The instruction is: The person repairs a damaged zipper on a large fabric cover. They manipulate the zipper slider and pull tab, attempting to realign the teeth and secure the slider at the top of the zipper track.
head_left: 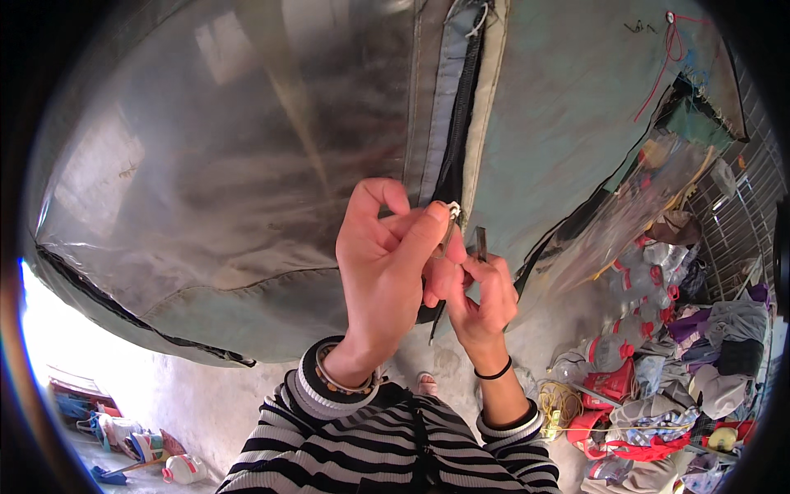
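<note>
A large grey-green fabric cover (568, 107) with a clear plastic window (271, 140) hangs in front of me. Down its middle runs a dark zipper (459, 132) between a grey strip and a cream edging. My left hand (378, 263) pinches a small pale metal piece (453, 211), which looks like a zipper slider, at the zipper's lower part. Close beside it, my right hand (485, 305) is closed, its fingertips meeting the left ones. A narrow metal strip (481, 242) sticks up from the right fingers; its lower end is hidden.
At right, clear plastic bottles (611, 352), piled clothes (699, 370) and a red bag (611, 385) lie beside a wire rack (736, 214). Yellow cord (559, 403) lies coiled nearby. A white jug (183, 469) stands lower left. Red string (673, 41) hangs upper right.
</note>
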A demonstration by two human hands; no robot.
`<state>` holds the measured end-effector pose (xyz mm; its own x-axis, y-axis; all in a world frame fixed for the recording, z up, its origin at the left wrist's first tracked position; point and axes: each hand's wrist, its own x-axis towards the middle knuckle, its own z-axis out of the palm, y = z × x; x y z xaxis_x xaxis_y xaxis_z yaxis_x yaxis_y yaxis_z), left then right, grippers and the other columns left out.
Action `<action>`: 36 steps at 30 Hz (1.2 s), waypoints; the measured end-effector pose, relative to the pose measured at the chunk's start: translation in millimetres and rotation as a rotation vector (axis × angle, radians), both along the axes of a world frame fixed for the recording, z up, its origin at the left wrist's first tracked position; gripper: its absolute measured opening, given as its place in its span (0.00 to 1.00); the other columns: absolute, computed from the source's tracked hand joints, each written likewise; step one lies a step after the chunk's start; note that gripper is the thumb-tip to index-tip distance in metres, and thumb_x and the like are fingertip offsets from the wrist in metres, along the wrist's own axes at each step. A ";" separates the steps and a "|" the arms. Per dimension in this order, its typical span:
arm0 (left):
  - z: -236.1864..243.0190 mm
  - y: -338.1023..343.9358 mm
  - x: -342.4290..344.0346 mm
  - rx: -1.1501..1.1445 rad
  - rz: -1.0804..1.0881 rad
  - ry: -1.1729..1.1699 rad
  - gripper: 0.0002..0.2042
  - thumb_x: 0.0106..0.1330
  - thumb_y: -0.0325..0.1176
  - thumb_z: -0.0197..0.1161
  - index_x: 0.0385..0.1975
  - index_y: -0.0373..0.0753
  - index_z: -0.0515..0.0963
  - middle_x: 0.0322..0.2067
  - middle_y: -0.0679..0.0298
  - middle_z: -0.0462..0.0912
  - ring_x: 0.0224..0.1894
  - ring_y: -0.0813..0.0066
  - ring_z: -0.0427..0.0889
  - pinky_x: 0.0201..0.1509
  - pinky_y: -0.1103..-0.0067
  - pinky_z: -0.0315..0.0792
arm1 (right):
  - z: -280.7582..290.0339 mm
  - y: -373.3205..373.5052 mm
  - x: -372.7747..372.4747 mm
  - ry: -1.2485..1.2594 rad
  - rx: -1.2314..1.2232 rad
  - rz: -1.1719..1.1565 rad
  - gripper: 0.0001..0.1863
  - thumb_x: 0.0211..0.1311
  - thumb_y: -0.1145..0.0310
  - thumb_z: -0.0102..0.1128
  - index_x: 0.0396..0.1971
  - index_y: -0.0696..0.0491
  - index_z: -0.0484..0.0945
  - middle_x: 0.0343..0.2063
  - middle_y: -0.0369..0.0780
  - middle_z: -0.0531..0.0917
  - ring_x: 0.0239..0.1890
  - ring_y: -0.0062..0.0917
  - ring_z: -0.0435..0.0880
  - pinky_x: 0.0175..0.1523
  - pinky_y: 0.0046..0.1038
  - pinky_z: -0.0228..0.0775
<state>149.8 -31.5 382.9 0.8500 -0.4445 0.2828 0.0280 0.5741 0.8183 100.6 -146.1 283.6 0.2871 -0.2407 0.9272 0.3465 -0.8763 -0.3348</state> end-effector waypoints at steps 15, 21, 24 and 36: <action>-61.1 -11.9 -14.2 -0.022 -0.096 -0.082 0.12 0.73 0.25 0.54 0.45 0.35 0.56 0.27 0.58 0.81 0.21 0.83 0.76 0.22 0.86 0.69 | 6.0 -8.5 -14.9 0.071 -0.017 0.081 0.13 0.49 0.85 0.67 0.37 0.63 0.78 0.30 0.44 0.81 0.22 0.26 0.81 0.24 0.23 0.75; -58.7 -11.0 -14.5 -0.055 -0.082 -0.071 0.12 0.73 0.25 0.54 0.46 0.35 0.57 0.27 0.59 0.82 0.21 0.84 0.75 0.22 0.87 0.68 | 10.5 -6.5 -20.1 0.097 -0.009 0.095 0.13 0.49 0.86 0.67 0.37 0.64 0.79 0.31 0.44 0.81 0.23 0.25 0.82 0.25 0.23 0.76; -56.5 -11.2 -13.9 -0.062 -0.064 -0.085 0.12 0.73 0.25 0.54 0.47 0.34 0.58 0.27 0.59 0.82 0.21 0.84 0.75 0.22 0.87 0.68 | 9.0 -5.8 -20.4 0.097 -0.003 0.085 0.13 0.49 0.86 0.67 0.37 0.64 0.79 0.31 0.44 0.82 0.22 0.25 0.82 0.25 0.23 0.75; -41.7 -11.7 -9.5 -0.103 -0.088 -0.086 0.12 0.74 0.26 0.53 0.50 0.32 0.60 0.28 0.57 0.81 0.19 0.82 0.75 0.21 0.86 0.67 | 7.0 -2.6 -22.9 0.100 0.021 0.048 0.12 0.49 0.86 0.66 0.35 0.63 0.79 0.30 0.44 0.82 0.21 0.25 0.81 0.24 0.24 0.74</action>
<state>140.4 -43.2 341.2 0.7794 -0.4813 0.4010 0.0140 0.6534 0.7569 77.7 -148.7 290.7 0.3895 -0.2435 0.8883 0.3522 -0.8517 -0.3879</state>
